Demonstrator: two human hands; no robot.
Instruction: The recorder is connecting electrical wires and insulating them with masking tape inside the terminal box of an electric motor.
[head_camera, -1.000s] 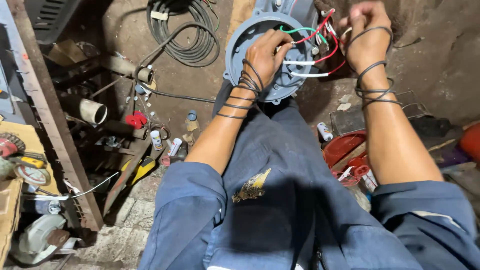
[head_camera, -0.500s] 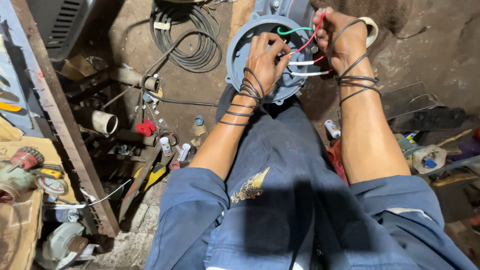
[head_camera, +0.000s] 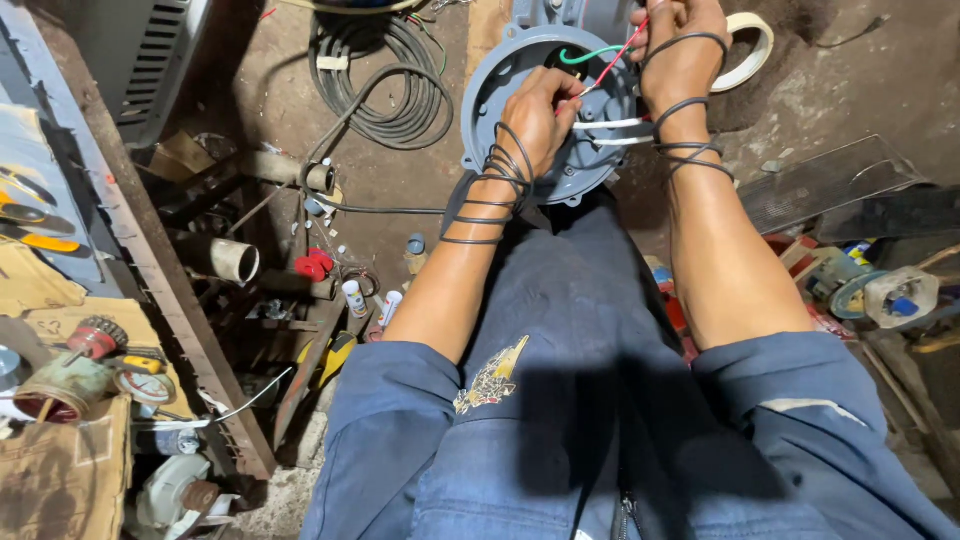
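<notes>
Midway I'd say: the grey round motor housing (head_camera: 545, 110) sits open on the floor past my knees, my left hand (head_camera: 535, 115) pinching a lead inside it, my right hand (head_camera: 680, 55) gripping the red wire (head_camera: 622, 55), white leads (head_camera: 612, 125) dangling loose, nothing closed up yet.

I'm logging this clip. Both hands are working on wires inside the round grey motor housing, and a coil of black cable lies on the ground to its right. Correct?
Not quite. In the head view the coil of black cable lies left of the grey motor housing, not right. The left hand and right hand do handle the wires there.
</notes>
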